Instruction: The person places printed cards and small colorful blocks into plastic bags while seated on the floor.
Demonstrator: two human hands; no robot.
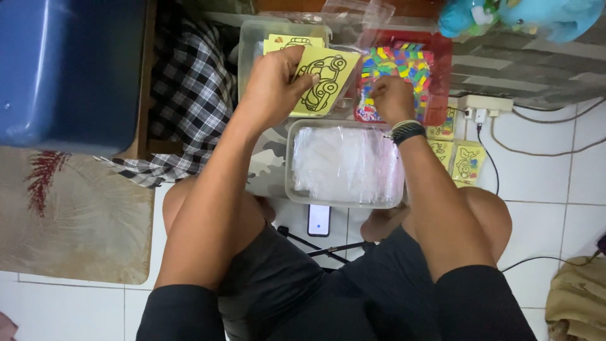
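The left hand [273, 85] holds a card with a car outline [324, 81] over a plastic tub [249, 44] at eleven o'clock, where another card [287, 42] sits. At one o'clock the right hand [390, 98] rests in a tray of small packets [442, 63]. Nearer, at twelve, lies a container of plastic bags [344, 165]; a phone [319, 220] lies just before it. More cards [457, 158] lie at two o'clock, a power strip [485, 103] behind them.

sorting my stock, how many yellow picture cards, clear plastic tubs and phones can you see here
Yellow picture cards: 5 seen: 1 in the left hand (car card), 1 in the back tub, 3 on the floor; more may be hidden
Clear plastic tubs: 2: back tub, front tub of clear bags
Phones: 1
Total: 8
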